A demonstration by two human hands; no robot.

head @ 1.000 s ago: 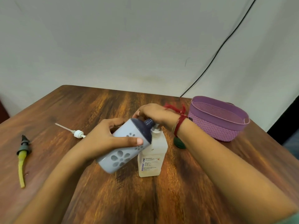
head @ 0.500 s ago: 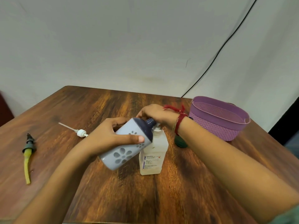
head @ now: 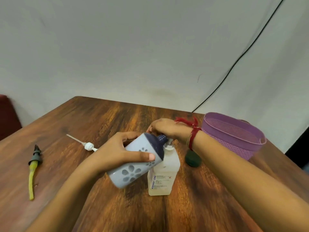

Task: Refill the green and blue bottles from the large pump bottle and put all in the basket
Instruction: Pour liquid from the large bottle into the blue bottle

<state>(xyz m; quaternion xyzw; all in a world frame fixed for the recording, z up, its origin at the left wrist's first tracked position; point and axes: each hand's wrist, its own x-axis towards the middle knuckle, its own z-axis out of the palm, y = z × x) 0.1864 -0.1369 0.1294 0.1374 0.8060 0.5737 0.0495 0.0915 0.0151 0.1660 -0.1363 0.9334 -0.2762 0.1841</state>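
My left hand [head: 120, 153] grips the blue bottle [head: 133, 166], pale blue with flower marks and a dark blue shoulder, tilted so its open neck points up and right at the pump. The large pump bottle [head: 163, 174], translucent with a white label, stands upright mid-table. My right hand [head: 165, 129] rests over its pump head, which is mostly hidden under the fingers. The green bottle [head: 193, 159] shows only as a dark green patch behind my right wrist. The purple basket [head: 234, 139] sits at the right.
A white pump insert with a long tube [head: 85, 144] lies on the wooden table [head: 100, 118] to the left. Further left lies a grey cap with a yellow-green tube [head: 33, 168]. A black cable [head: 234, 64] runs down the wall behind the basket.
The view has shifted slightly, so objects sit a little further right and lower in the frame. Both hands and the two bottles keep the same pose relative to each other.
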